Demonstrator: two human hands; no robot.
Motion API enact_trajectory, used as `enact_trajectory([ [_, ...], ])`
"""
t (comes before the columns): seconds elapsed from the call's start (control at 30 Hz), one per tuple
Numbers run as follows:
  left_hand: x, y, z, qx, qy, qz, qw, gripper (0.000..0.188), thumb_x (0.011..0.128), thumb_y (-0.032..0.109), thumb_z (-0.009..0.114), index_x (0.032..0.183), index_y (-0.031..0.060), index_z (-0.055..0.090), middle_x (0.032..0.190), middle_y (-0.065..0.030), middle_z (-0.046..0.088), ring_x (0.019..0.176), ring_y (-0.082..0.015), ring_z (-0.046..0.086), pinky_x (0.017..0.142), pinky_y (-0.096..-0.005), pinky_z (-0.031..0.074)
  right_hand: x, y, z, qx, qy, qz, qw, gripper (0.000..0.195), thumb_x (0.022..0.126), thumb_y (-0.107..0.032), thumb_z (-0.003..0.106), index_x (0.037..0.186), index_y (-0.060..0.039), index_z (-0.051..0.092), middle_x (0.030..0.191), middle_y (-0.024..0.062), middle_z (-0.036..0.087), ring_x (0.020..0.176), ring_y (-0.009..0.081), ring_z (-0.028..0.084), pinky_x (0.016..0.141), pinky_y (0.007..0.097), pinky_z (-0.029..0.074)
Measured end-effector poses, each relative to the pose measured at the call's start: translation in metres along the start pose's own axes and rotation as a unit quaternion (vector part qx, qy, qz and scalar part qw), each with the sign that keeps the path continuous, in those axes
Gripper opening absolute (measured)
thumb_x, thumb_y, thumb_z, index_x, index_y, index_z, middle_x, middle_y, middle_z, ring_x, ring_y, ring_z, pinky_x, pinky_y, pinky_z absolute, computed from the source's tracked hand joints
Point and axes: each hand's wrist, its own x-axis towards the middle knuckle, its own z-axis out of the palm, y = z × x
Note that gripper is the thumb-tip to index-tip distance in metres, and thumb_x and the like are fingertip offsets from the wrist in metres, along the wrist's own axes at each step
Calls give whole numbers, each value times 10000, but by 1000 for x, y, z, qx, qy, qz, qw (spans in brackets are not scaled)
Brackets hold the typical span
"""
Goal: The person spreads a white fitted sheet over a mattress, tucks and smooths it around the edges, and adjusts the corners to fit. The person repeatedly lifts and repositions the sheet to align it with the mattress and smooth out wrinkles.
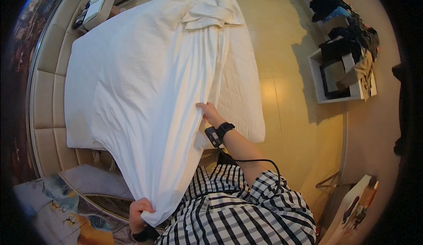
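A white bed sheet (145,80) lies over most of the mattress (243,80), and its near part is pulled out towards me past the mattress edge. My left hand (139,212) grips a bunched corner of the sheet, low and close to my body. Farther up, my right hand (211,113) pinches the sheet's right-hand edge between thumb and fingers. Long folds run from there to a crumpled heap of the sheet (213,12) at the far right corner. Along the right side, the mattress's quilted top shows uncovered.
A padded beige headboard (44,99) borders the bed on the left, with a nightstand (97,12) beyond. A patterned rug (92,202) lies at lower left. Rightward, past the tiled floor (281,89), a white wall shelf (330,96) holds dark clothes (343,43). A cable (257,160) hangs by my right arm.
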Motion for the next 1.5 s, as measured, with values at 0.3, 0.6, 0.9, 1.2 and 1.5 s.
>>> enact_trajectory([
  [0.3,-22,-28,28,-88,44,-287,953,153,680,127,734,640,14,639,625,-41,612,554,-137,542,537,-284,413,13,-24,-1,5,133,-184,974,299,868,-251,556,762,27,581,651,31,547,578,105,492,515,272,394],
  [0.6,-4,-56,0,-217,-86,-357,905,107,715,69,676,670,-16,629,665,-33,616,576,-111,547,535,-227,406,11,100,-72,49,209,-30,976,332,880,-300,545,909,28,590,763,78,595,632,157,533,557,301,423],
  [0.9,-28,-82,-36,-299,-57,-409,860,37,702,28,689,721,1,672,713,-44,643,680,-146,599,669,-266,463,37,84,5,348,-50,22,936,418,883,-284,544,1172,13,491,1080,139,576,954,233,572,790,352,489],
  [1.2,22,-143,-3,-20,-150,-456,877,145,702,144,553,714,18,625,598,-23,542,570,-124,510,528,-274,385,-92,-23,-102,-216,98,-252,938,367,857,-270,554,739,75,595,606,49,567,527,131,499,503,301,410],
  [1.5,122,-156,127,267,-140,-298,905,268,752,155,520,946,29,656,902,-195,643,831,-359,607,739,-413,480,-21,73,-230,-401,157,-93,898,336,790,-243,554,688,74,597,632,249,569,594,377,575,598,442,458],
])
